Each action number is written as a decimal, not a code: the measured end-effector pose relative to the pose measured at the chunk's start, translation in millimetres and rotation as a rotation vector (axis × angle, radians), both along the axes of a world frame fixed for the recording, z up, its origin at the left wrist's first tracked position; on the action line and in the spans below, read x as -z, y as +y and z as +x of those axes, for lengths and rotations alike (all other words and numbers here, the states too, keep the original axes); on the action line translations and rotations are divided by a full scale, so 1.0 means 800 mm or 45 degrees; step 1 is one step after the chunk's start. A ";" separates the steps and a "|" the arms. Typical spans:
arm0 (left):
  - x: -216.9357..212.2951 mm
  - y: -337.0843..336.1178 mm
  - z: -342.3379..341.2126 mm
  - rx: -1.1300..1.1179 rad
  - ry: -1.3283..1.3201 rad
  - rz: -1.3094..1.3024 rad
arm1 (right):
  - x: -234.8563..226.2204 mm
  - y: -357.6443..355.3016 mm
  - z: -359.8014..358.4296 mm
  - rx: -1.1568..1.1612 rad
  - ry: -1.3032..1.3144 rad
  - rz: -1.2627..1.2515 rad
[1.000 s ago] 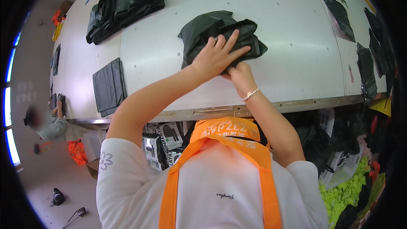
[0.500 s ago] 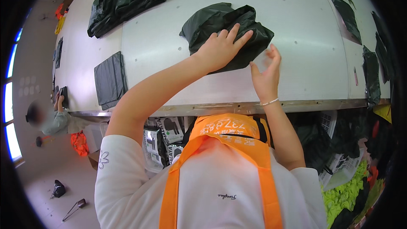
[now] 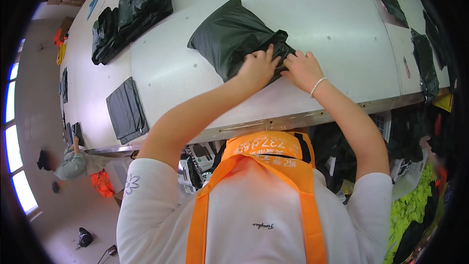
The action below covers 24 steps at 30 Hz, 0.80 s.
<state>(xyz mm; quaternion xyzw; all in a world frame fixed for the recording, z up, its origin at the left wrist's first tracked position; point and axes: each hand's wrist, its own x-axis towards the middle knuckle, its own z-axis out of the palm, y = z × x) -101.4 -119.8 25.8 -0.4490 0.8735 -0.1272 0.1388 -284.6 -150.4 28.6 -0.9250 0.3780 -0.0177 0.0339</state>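
Note:
A dark green-black plastic bag [image 3: 232,32] lies on the white table, spread toward the upper left and bunched at its lower-right end. My left hand [image 3: 259,70] presses on the crumpled part, its fingers bent into the plastic. Right beside it, my right hand [image 3: 304,71] has its fingers curled over the bag's right end. Both hands hold this gathered end, the fingertips close together. What is inside the bag cannot be seen.
Left of the bag lies a flat stack of folded dark bags [image 3: 127,110]. Filled black bags [image 3: 141,12] sit farther back at the left. More dark bags [image 3: 425,63] lie along the right side. The metal table edge [image 3: 264,123] runs before me. At far left is another person [image 3: 71,166].
My right hand has moved from beside the bag onto its right end and closed there. My left hand has shifted to the same end. The bag now lies more stretched out toward the upper left.

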 end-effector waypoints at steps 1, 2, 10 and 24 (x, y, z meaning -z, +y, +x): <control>0.010 0.006 -0.019 -0.031 -0.220 -0.071 | 0.004 -0.008 -0.005 -0.055 0.037 -0.039; 0.016 0.011 -0.033 -0.047 -0.318 -0.162 | 0.003 -0.017 -0.008 -0.079 0.018 -0.103; 0.025 0.011 -0.027 -0.142 0.106 0.382 | 0.003 -0.018 -0.006 -0.330 -0.093 0.368; -0.052 0.045 0.115 -0.002 1.141 0.415 | 0.016 0.039 0.003 0.349 -0.524 0.577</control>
